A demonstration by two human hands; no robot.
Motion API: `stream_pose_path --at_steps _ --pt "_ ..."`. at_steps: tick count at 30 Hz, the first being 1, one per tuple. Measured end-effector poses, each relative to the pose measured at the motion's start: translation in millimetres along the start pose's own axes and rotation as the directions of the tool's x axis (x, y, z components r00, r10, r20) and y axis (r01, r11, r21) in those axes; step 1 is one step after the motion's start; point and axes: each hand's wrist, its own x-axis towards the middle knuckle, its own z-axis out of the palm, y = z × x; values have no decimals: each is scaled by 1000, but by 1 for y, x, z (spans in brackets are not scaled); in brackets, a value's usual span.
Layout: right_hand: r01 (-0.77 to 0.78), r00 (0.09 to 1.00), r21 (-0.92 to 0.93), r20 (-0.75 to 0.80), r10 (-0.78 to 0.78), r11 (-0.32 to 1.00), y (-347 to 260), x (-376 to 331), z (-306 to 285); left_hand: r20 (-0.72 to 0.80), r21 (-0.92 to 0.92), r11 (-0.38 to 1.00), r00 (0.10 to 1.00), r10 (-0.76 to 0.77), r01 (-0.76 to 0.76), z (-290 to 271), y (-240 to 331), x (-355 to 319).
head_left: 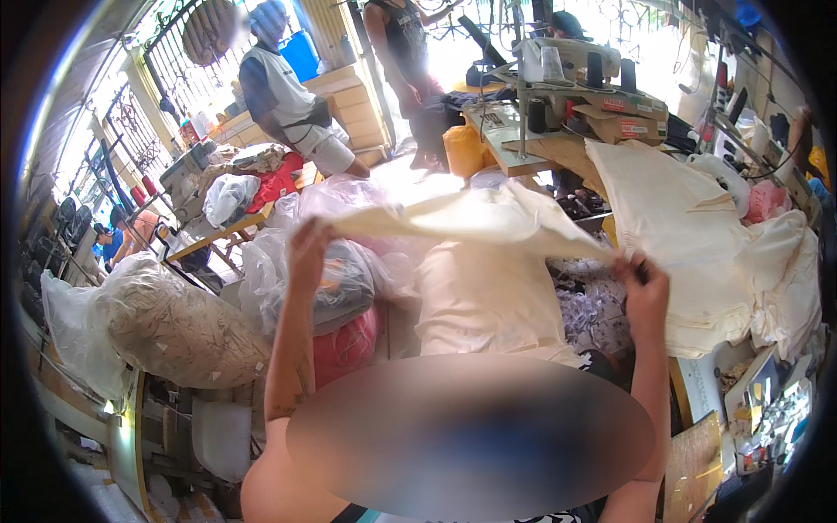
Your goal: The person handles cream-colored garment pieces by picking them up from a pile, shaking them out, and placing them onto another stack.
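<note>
A cream fabric piece (471, 213) is stretched in the air between my two raised hands. My left hand (311, 248) is closed on its left end, and my right hand (643, 281) grips the right end. The middle of the cloth billows upward, slightly blurred. Beneath it, a stack of cream fabric pieces (488, 301) lies in front of me. To the right, more cream fabric (676, 244) drapes over a table. A blurred oval covers the area nearest my body.
Stuffed plastic bags (174, 322) crowd the left side. A sewing machine (567, 61) with thread cones stands on a table (523, 148) at the back. An orange container (462, 150) is beside it. One person (292, 96) sits far left; another (397, 61) stands at the back.
</note>
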Motion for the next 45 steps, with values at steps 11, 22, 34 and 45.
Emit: stream_pose_path --at_steps 11,22,34,45 --pt "235 928 -515 372 -33 824 189 -138 14 487 811 581 634 -601 -72 -43 -230 -208" --pt "-253 962 -456 -22 274 853 135 -161 20 722 440 869 664 -194 -225 252 -211 -179" --pt "-359 932 -371 -101 347 856 137 -174 -3 883 130 920 378 -277 370 340 -219 -184" --pt "23 997 -628 -38 -60 778 144 -150 19 895 308 927 264 -359 216 330 -183 -166"
